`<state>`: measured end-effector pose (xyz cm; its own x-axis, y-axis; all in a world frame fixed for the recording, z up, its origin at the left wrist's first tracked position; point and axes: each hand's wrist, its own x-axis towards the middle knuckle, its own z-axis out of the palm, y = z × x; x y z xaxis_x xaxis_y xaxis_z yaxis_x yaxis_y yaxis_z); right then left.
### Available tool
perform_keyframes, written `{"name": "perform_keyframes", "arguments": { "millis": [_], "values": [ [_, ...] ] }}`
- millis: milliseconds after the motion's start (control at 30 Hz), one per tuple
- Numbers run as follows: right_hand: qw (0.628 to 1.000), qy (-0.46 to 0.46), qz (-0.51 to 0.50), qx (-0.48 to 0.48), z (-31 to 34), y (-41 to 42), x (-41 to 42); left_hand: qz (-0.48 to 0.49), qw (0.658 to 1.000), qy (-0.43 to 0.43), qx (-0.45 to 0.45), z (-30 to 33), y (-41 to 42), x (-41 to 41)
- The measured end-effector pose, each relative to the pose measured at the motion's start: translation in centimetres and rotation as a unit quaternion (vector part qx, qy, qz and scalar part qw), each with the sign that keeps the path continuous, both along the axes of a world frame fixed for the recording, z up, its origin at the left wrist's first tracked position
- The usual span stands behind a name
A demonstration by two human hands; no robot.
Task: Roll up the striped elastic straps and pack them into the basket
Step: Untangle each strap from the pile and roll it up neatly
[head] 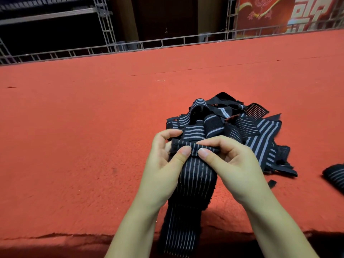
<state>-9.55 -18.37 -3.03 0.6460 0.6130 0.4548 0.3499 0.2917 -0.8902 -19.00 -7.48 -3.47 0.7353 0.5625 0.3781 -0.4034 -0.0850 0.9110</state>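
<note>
The strap (193, 185) (black, thin pale stripes) hangs over the red table's (74, 127) near edge, its top end folded over and pinched by both hands, left (163, 164) and right (232, 164). Loose strap pile (242, 127) just behind.

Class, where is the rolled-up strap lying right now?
Head view: the rolled strap lies at the far right edge on the red surface, right of the strap pile.

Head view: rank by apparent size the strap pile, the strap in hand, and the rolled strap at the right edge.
1. strap pile
2. strap in hand, close to the pile in apparent size; it sits nearer the camera, so this order is unsure
3. rolled strap, smallest, but cut off by the frame edge
</note>
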Motion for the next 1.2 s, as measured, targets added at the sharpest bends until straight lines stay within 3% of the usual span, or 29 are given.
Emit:
{"name": "perform_keyframes", "arguments": {
  "millis": [267,400,500,633,867,1000,1200],
  "values": [
    [0.996,-0.011,-0.061,0.066,0.1,0.1,0.1,-0.026,0.999,0.025,-0.036,0.2,-0.6,-0.2],
    [0.987,-0.108,-0.106,0.058,0.0,0.3,-0.4,0.025,0.998,0.011,-0.048,0.3,-1.0,0.4],
    [0.987,-0.121,-0.091,0.049,0.0,0.3,-0.5,0.067,0.997,0.002,-0.047,0.4,-1.1,0.5],
    [0.997,-0.07,-0.033,0.019,0.4,-0.1,-0.3,0.093,0.995,-0.004,-0.034,0.4,-1.1,0.4],
    [0.989,0.115,0.089,-0.005,0.5,-0.3,-0.1,0.074,0.997,0.002,0.025,0.3,-0.8,-0.3],
    [0.986,0.132,0.092,-0.05,0.3,-0.2,0.1,0.062,0.996,0.013,0.055,0.0,-0.6,-0.6],
    [0.99,0.116,0.085,0.001,0.6,-0.5,0.1,0.037,0.996,0.019,0.081,-0.3,-0.7,-0.9]
  ]
}}
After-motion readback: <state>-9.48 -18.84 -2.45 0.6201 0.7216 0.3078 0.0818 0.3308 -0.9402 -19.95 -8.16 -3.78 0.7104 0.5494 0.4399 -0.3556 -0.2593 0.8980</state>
